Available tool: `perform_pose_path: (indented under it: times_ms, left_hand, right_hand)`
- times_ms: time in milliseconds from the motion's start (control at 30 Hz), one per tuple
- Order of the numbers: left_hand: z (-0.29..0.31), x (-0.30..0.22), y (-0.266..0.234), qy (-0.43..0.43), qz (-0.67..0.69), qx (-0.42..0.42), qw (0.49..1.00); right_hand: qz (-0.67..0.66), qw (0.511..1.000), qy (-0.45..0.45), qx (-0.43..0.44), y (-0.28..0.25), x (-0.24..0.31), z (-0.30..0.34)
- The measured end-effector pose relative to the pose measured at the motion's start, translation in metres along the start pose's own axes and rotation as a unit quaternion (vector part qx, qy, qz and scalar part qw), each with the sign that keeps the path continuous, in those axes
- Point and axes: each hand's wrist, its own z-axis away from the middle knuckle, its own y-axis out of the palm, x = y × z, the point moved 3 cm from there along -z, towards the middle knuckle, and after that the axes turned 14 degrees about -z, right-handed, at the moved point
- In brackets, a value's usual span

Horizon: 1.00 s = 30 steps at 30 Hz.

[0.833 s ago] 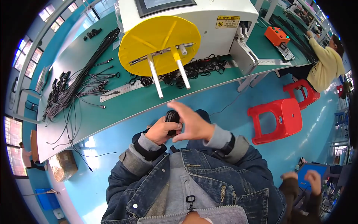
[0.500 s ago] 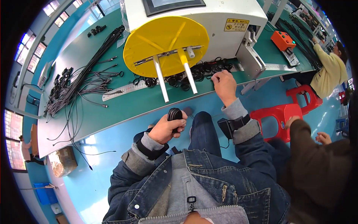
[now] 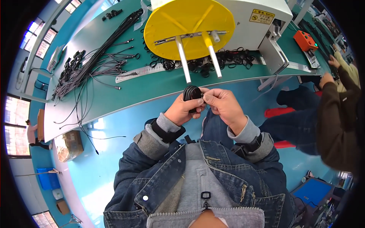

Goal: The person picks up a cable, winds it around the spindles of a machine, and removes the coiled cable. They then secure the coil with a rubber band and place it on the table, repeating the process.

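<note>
My left hand [image 3: 183, 109] is closed around a coiled black cable [image 3: 192, 99], held upright in front of the table edge. My right hand [image 3: 227, 110] is closed in a pinch at the coil's right side, its fingertips meeting those of the left hand. Whatever sits in that pinch is too small and covered to make out. Beyond the hands, a heap of small black loops [image 3: 239, 57] lies along a steel ruler [image 3: 142, 72] on the green table [image 3: 102, 98]. Above it is a yellow disc [image 3: 190, 22] with two metal rods, mounted on a white machine [image 3: 254, 34].
Long black cables [image 3: 102, 49] lie bundled on the table's left, some ends hanging over the edge. An orange control box [image 3: 305, 40] stands at the right. A person in a brown sleeve [image 3: 336, 121] is close on my right, by a red stool [image 3: 279, 112]. A carton [image 3: 68, 145] sits lower left.
My right hand has come from the heap of black loops to the coil in my left hand. The person in brown has moved toward the table at the right, reaching over it.
</note>
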Motion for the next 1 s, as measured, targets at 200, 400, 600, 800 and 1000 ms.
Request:
perform_pose_path:
  times_ms: [200, 400, 600, 800, 1000]
  left_hand:
    - [0.014, 0.012, -0.016, 0.001, -0.119, -0.063, 0.991]
    - [0.022, 0.001, -0.029, 0.004, -0.18, -0.065, 0.982]
    - [0.023, 0.011, -0.025, 0.064, -0.411, -0.076, 0.906]
    - [0.022, 0.005, -0.012, 0.17, -0.635, -0.165, 0.735]
    - [0.023, 0.009, -0.008, 0.227, -0.698, -0.223, 0.641]
  right_hand:
    - [0.004, 0.998, -0.018, 0.051, 0.011, -0.015, 0.002]
    - [-0.087, 0.981, 0.136, 0.103, 0.022, -0.045, 0.033]
    - [0.073, 0.988, 0.103, 0.091, 0.001, -0.003, 0.015]
    - [0.551, 0.805, -0.186, 0.117, 0.037, 0.027, 0.009]
    - [0.602, 0.737, -0.263, 0.156, 0.041, 0.006, -0.001]
